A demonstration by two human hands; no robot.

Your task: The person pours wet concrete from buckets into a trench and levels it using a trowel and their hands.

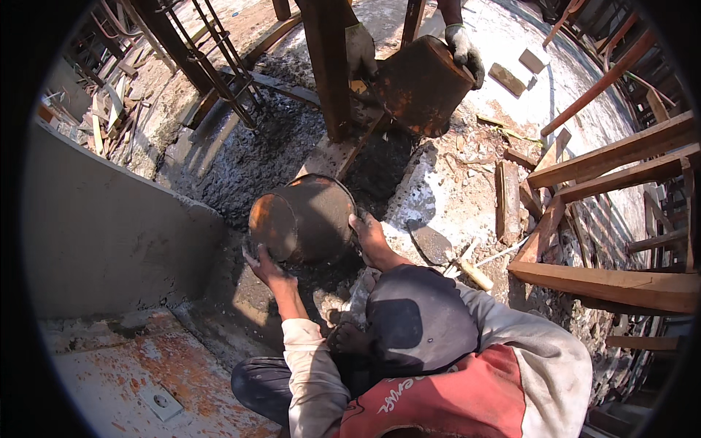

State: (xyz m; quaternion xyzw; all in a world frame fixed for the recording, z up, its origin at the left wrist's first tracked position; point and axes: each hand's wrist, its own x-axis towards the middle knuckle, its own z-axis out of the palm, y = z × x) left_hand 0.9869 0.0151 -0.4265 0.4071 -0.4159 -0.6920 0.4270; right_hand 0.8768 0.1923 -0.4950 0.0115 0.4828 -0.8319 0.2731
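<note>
Neither of my own hands shows in the head view. Below me a person in a dark cap [420, 317] and a grey and red shirt crouches. Both of that person's bare hands [266, 266] [369, 237] grip a rusty round bucket [303, 217], which is tipped on its side over wet dark concrete [248, 157]. At the top, another person's two gloved hands [360, 47] [465, 51] hold a second rusty bucket [423, 84], tilted beside a wooden post [328, 66].
A grey concrete wall [109, 226] runs along the left. A rebar cage [212, 62] stands at the upper left. Wooden beams [613, 157] and a frame [606, 281] fill the right. A trowel [432, 244] lies on rubble. A rusty plate [146, 372] is at the lower left.
</note>
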